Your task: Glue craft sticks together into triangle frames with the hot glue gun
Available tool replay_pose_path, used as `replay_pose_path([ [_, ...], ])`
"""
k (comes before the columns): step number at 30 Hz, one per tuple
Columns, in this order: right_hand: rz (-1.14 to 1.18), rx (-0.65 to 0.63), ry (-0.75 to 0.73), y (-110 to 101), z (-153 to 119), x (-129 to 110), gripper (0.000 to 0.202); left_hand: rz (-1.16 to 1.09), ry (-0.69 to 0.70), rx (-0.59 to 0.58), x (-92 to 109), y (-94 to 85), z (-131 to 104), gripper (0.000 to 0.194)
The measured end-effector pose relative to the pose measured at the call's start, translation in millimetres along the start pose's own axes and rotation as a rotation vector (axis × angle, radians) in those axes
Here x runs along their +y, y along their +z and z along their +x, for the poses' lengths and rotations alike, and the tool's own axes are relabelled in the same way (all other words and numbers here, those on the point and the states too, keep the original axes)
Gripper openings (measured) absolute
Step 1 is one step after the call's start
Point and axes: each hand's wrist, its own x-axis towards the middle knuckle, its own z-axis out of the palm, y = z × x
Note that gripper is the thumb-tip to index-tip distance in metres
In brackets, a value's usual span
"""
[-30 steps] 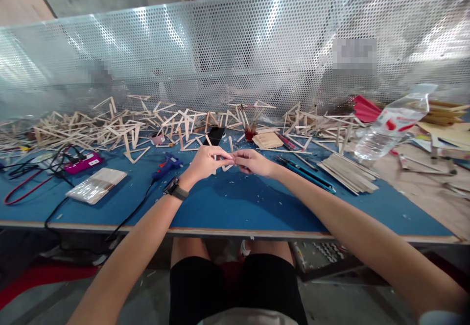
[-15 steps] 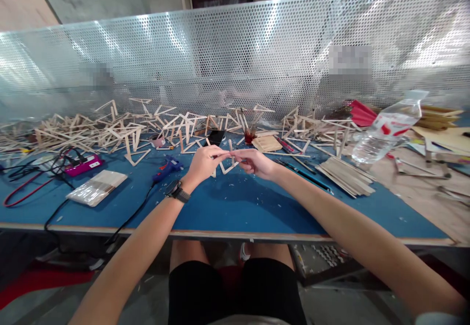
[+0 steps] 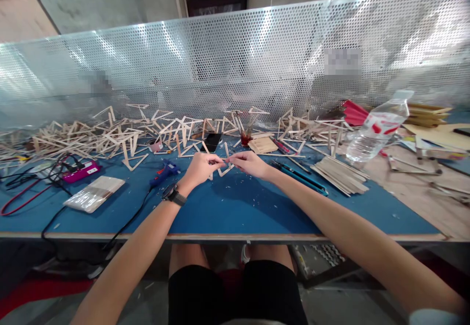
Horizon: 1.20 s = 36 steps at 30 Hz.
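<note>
My left hand (image 3: 201, 169), with a dark watch on its wrist, is closed in a pinch on a small frame of pale wooden sticks (image 3: 224, 171). Parts of the frame stick out above and below the fingers. My right hand (image 3: 251, 163) meets it from the other side, thumb and forefinger pinched close to the left fingertips. Whatever lies between the right fingers is too small to make out. Both hands are just over the blue table mat (image 3: 235, 212). Behind them lie a black phone (image 3: 213, 142) and a pad of pale wooden sticks (image 3: 263, 145).
Piled stick frames (image 3: 84, 134) line the perforated metal panel (image 3: 220, 70). Left are a blue glue gun (image 3: 165, 171), a wrapped stick pack (image 3: 96, 194) and a purple power strip (image 3: 81, 172). Right are teal tools (image 3: 301, 178), loose flat sticks (image 3: 340, 175) and a water bottle (image 3: 378, 129).
The right hand's fingers have straightened from a more curled pose, and its palm has turned downward. The whole view has shifted slightly. Both hands stay fingertip to fingertip at the frame.
</note>
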Motion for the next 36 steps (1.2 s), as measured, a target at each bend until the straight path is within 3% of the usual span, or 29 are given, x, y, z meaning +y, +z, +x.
replay_pose_path([
  [9, -0.176, 0.020, -0.110, -0.1, 2.7, 9.3, 0.041, 0.010, -0.007, -0.068, 2.8, -1.3, 2.9, 0.031],
  [15, -0.234, 0.107, -0.253, 4.0, -0.4, 6.9, 0.034, -0.074, -0.072, -0.002, 1.8, -1.8, 1.8, 0.025],
  [21, -0.281, 0.099, -0.267, 6.1, -7.6, -2.3, 0.036, -0.114, -0.150, -0.009, 4.6, -3.6, 0.8, 0.039],
  [28, -0.317, 0.058, -0.330, 7.0, -7.9, -1.6, 0.034, 0.012, -0.098, -0.067, 8.6, -4.3, 1.0, 0.055],
  [31, -0.293, 0.046, -0.348, 8.0, -7.4, -1.2, 0.035, -0.008, -0.099, -0.077, 9.5, -3.0, 0.6, 0.048],
  [36, -0.290, 0.101, -0.368, 7.2, -5.8, 0.7, 0.035, -0.088, -0.106, -0.102, 4.6, 2.1, 0.6, 0.019],
])
